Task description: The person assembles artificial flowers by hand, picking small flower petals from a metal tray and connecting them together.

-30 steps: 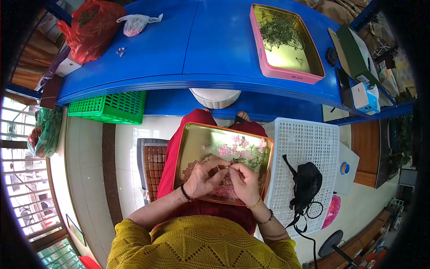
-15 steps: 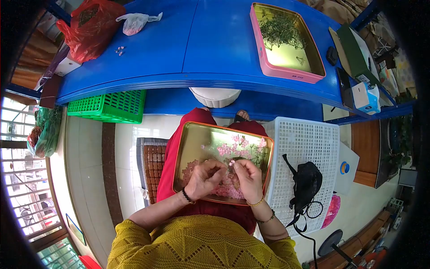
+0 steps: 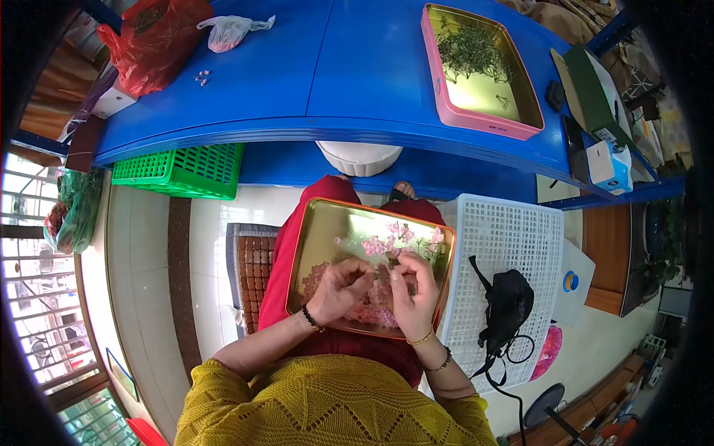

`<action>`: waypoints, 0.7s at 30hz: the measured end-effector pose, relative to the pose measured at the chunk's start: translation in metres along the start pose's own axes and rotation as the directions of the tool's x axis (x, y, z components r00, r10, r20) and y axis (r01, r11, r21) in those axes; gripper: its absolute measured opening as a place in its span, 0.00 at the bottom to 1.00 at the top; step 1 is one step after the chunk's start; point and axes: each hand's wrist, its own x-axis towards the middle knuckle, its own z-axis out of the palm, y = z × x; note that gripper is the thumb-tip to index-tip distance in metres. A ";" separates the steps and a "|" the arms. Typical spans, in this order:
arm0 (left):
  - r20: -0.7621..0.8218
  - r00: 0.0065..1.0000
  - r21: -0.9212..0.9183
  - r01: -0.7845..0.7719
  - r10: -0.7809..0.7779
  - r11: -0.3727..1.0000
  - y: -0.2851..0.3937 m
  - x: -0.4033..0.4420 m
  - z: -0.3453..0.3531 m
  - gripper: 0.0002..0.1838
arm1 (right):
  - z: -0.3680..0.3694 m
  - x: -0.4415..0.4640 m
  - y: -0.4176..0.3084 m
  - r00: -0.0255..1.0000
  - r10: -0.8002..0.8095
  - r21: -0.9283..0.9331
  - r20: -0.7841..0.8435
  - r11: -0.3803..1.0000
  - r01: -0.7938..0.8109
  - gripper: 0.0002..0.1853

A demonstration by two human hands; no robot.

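A shallow tin tray with an orange-red rim and gold inside rests on my lap. Loose pink flowers are piled along its near side, and more flowers on stems lie toward its far right. Over the tray, my left hand is closed in a pinch; whatever its fingertips hold is too small to name. Close beside it, my right hand pinches what looks like a small flower sprig, partly hidden by the fingers.
On the blue table ahead stand a pink tin of green stems, a red plastic bag and a small white bag. A white crate carrying a black bag is at my right. A green crate sits below the table.
My right hand's fingers have shifted slightly; the pale blossom at its fingertips no longer shows. My left hand remains pinched at nearly the same spot. The view has tilted a little.
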 end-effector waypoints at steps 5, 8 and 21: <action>0.077 0.997 0.195 -0.011 -0.004 0.981 0.022 0.001 -0.007 0.05 | -0.006 -0.003 0.002 0.974 0.016 -0.031 0.227 0.999 -0.009 0.07; 0.155 0.936 0.488 -0.351 0.316 0.799 0.019 0.004 -0.010 0.05 | -0.009 -0.004 0.005 0.943 0.099 -0.023 0.317 0.995 -0.096 0.06; 0.203 0.918 0.592 -0.392 0.340 0.705 0.022 0.004 -0.015 0.06 | -0.007 -0.003 0.002 0.935 0.052 -0.047 0.350 0.998 -0.038 0.04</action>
